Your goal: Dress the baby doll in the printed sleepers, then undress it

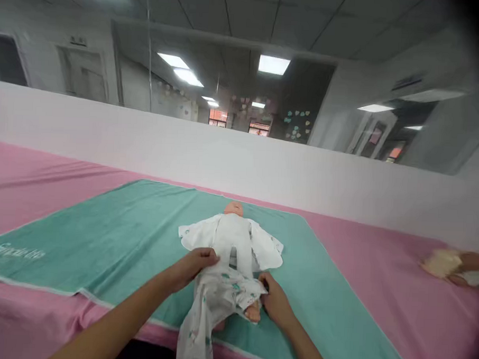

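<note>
A baby doll (234, 208) lies on its back on a teal towel (133, 238), its head toward the wall. A white baby garment (231, 232) covers its torso, with the sleeves spread to both sides. White baby pants with a green print (222, 290) are bunched over the doll's legs, and one pant leg hangs down over the near edge. My left hand (198, 261) pinches the pants' upper left edge. On the other side, my right hand (274, 297) grips the fabric beside a bare doll foot (253, 311). The doll's other foot is mostly hidden by the cloth.
Under the towel lies a pink cover (339, 247) that reaches the white wall (185, 150). Another doll (458, 263), blurred, lies at the far right. A wide mirror (235, 84) above the wall reflects the room and ceiling lights.
</note>
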Motion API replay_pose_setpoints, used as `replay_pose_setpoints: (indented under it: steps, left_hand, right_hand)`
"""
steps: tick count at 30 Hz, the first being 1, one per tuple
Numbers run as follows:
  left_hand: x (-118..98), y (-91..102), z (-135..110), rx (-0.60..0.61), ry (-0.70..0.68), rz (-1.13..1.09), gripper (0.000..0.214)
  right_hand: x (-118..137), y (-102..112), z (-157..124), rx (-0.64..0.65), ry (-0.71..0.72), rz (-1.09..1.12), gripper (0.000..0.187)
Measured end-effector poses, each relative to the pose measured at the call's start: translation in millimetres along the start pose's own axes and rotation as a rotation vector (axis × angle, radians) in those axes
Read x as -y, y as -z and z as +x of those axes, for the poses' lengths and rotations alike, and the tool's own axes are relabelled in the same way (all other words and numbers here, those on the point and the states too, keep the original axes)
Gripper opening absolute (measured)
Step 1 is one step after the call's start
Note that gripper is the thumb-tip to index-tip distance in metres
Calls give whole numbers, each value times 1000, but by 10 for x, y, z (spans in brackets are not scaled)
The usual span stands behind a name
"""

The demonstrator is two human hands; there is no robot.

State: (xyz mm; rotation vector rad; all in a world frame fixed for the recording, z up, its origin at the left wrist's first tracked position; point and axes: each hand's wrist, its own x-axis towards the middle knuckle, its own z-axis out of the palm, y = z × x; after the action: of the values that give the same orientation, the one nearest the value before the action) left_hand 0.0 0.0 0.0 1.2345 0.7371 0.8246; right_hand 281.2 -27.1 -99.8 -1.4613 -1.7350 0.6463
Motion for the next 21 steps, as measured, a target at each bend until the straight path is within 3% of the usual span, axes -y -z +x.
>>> replay_pose_setpoints:
  steps: [2,5,8,10,11,15,18,21]
  left_hand:
    - [66,102,52,25,55,-86,31]
    - [142,141,88,104,101,-23,30]
    - [160,31,66,113,53,249,33]
    - [138,-72,52,19,-30,390,27]
    - [121,-120,54,-28,-74,424,23]
    - [42,-276,162,-92,-222,429,22]
    - [0,-354,302,-131,-262,435,20]
    - [-20,-362,386,-219,-252,330,22]
  right_hand:
    - [-43,40,94,-50,-70,-31,14]
    - [-23,135,190,-10,-131,-40,19]
    - [216,311,203,206,-111,40,39]
    - [493,421,186,349,-56,164,49]
    - [645,447,177,349,-18,219,46]
    - [1086,272,195,256,30,268,35]
    - [1124,37,336,441,-40,164,35]
    - [1051,-34,611,429,-156,268,38]
